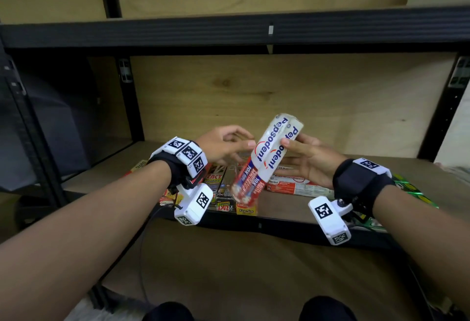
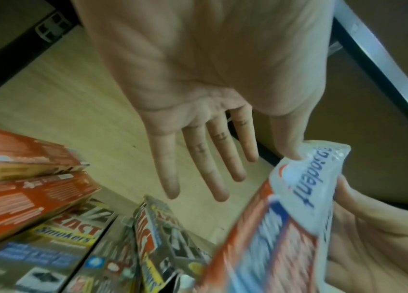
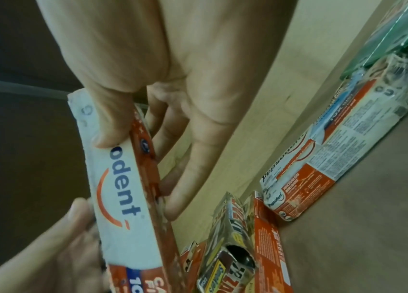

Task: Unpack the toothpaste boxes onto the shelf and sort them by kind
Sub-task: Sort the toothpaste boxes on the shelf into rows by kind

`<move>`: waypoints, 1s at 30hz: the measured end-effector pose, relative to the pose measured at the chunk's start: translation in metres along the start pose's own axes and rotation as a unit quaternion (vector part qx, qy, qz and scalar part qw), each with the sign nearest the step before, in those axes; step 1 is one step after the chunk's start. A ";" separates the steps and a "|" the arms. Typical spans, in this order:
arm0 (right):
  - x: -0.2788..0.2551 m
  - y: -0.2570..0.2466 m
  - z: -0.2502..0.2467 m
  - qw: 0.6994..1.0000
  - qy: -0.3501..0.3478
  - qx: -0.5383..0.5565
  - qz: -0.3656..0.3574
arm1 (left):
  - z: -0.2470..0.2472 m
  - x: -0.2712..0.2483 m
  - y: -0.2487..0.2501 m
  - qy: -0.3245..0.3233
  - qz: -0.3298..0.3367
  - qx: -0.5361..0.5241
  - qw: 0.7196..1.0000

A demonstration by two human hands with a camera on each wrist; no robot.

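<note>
A white and red Pepsodent pack (image 1: 269,158), two boxes held together in clear wrap, is tilted in the air above the shelf (image 1: 292,207). My right hand (image 1: 300,153) holds it from the right, with the thumb (image 3: 107,130) pressed on the white face and the fingers behind. My left hand (image 1: 236,142) is beside the pack's left edge; its fingers (image 2: 198,164) are straight and its thumb touches the pack (image 2: 298,198). Under the hands, Zact boxes (image 1: 223,186) and orange boxes (image 2: 22,198) lie on the shelf, with more Pepsodent boxes (image 1: 292,186) to the right.
A green wrapped pack (image 1: 412,191) lies at the shelf's right end. The black beam of the upper shelf (image 1: 229,31) runs overhead, and black uprights stand at both sides. A plywood back wall (image 1: 279,97) closes the bay. Bare board shows behind the boxes.
</note>
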State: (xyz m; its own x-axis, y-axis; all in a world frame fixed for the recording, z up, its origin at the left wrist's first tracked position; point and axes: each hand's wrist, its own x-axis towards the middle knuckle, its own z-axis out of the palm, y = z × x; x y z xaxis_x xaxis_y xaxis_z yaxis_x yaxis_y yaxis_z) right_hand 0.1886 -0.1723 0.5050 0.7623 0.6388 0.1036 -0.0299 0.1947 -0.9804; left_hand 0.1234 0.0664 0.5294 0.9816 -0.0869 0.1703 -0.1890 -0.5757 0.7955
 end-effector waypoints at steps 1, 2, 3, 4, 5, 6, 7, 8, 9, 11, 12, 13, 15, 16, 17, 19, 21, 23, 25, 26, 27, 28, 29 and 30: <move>-0.001 0.000 0.001 1.000 -0.001 -0.011 0.000 | -0.001 0.002 0.004 0.018 0.031 0.011 0.999; -0.001 0.001 0.002 1.000 -0.004 -0.019 0.002 | -0.001 0.004 0.010 0.038 0.077 0.052 0.995; -0.002 0.001 0.004 1.000 -0.010 -0.025 0.006 | -0.003 0.006 0.016 0.053 0.132 0.127 0.982; -0.002 0.002 0.005 0.999 -0.016 -0.029 0.011 | -0.004 0.009 0.023 0.056 0.187 0.220 0.956; -0.003 0.003 0.006 0.999 -0.024 -0.032 0.018 | -0.006 0.012 0.030 0.047 0.235 0.316 0.918; -0.003 0.004 0.006 0.999 -0.031 -0.034 0.024 | -0.007 0.015 0.037 0.029 0.278 0.394 0.876; -0.003 0.005 0.006 0.998 -0.039 -0.035 0.030 | -0.008 0.018 0.042 0.009 0.311 0.450 0.837; -0.004 0.006 0.005 0.998 -0.045 -0.035 0.036 | -0.009 0.020 0.046 -0.009 0.336 0.480 0.810; -0.004 0.006 0.005 0.997 -0.051 -0.034 0.043 | -0.010 0.023 0.048 -0.022 0.348 0.487 0.801; -0.006 0.005 0.006 0.996 -0.060 -0.031 0.058 | -0.011 0.024 0.050 -0.037 0.361 0.482 0.797; -0.007 0.005 0.006 0.995 -0.062 -0.033 0.065 | -0.012 0.025 0.052 -0.043 0.364 0.483 0.795; -0.008 0.005 0.006 0.995 -0.063 -0.036 0.070 | -0.013 0.025 0.053 -0.049 0.363 0.488 0.792; -0.010 0.006 0.004 0.994 -0.067 -0.041 0.075 | -0.014 0.025 0.053 -0.056 0.363 0.498 0.786; -0.011 0.005 0.002 0.994 -0.069 -0.043 0.077 | -0.014 0.025 0.052 -0.056 0.365 0.499 0.784; -0.011 0.005 0.000 0.993 -0.071 -0.046 0.083 | -0.014 0.024 0.052 -0.053 0.367 0.497 0.785; -0.013 0.005 -0.006 0.990 -0.071 -0.058 0.108 | -0.011 0.024 0.050 -0.044 0.357 0.484 0.798; -0.015 0.004 -0.014 0.981 -0.078 -0.103 0.142 | -0.009 0.024 0.049 -0.038 0.331 0.476 0.814; -0.020 0.001 -0.021 0.960 -0.096 -0.207 0.162 | -0.007 0.025 0.048 -0.037 0.299 0.472 0.828; -0.027 -0.003 -0.030 0.923 -0.106 -0.332 0.164 | -0.006 0.026 0.046 -0.039 0.260 0.470 0.843; -0.031 -0.006 -0.034 0.903 -0.105 -0.381 0.167 | -0.006 0.027 0.043 -0.038 0.237 0.469 0.850; -0.035 -0.007 -0.040 0.887 -0.099 -0.419 0.166 | -0.006 0.029 0.040 -0.033 0.216 0.467 0.857; -0.038 -0.009 -0.044 0.875 -0.090 -0.449 0.161 | -0.005 0.030 0.036 -0.027 0.199 0.461 0.864; -0.041 -0.011 -0.049 0.864 -0.078 -0.474 0.154 | -0.006 0.032 0.032 -0.023 0.179 0.452 0.873; -0.044 -0.013 -0.052 0.855 -0.063 -0.496 0.142 | -0.005 0.032 0.029 -0.024 0.155 0.441 0.884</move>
State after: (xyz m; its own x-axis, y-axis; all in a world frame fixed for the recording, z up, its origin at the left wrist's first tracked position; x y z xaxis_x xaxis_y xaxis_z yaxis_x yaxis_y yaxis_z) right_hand 0.1894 -0.2421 0.5049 0.7381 0.6425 -0.2061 0.4075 -0.6679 -0.6227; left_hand 0.1496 0.0508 0.5608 0.8911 -0.3732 0.2583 -0.3731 -0.9264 -0.0512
